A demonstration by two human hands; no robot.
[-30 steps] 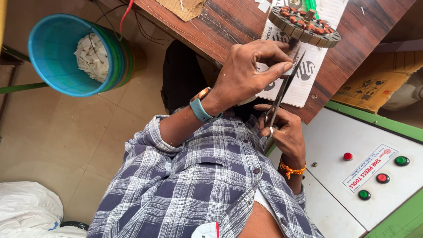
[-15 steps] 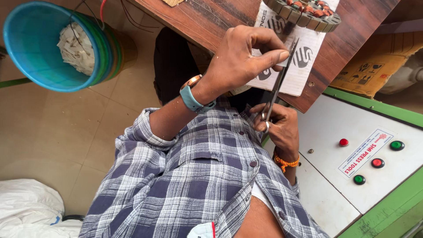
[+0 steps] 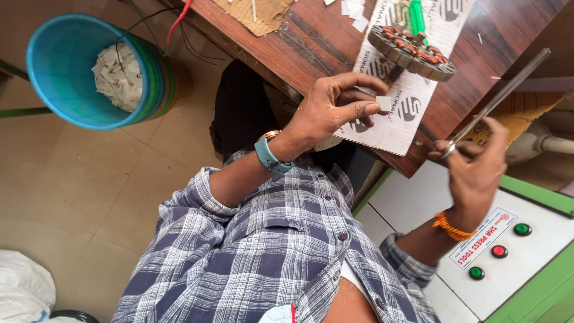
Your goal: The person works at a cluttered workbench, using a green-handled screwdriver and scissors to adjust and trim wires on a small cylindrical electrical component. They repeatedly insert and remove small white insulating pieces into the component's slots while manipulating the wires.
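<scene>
My left hand (image 3: 335, 110), with a teal watch on its wrist, pinches a small white paper piece (image 3: 384, 103) between thumb and fingertips, over a printed sheet (image 3: 394, 125) on the wooden table (image 3: 311, 42). My right hand (image 3: 475, 164), an orange thread around its wrist, grips metal scissors (image 3: 496, 96) whose blades are closed and point up and to the right, apart from the left hand. Beyond both hands, a round motor stator with copper windings (image 3: 412, 51) lies on the sheet.
A green-handled tool (image 3: 417, 17) stands at the stator. A blue bucket (image 3: 66, 107) holding white scraps sits on the floor at left. At lower right is a white and green control panel (image 3: 538, 281) with red and green buttons. A white sack (image 3: 24, 293) lies bottom left.
The scissors were up against my left hand; now my right hand has swung them away to the right. A small white piece now shows in my left fingers.
</scene>
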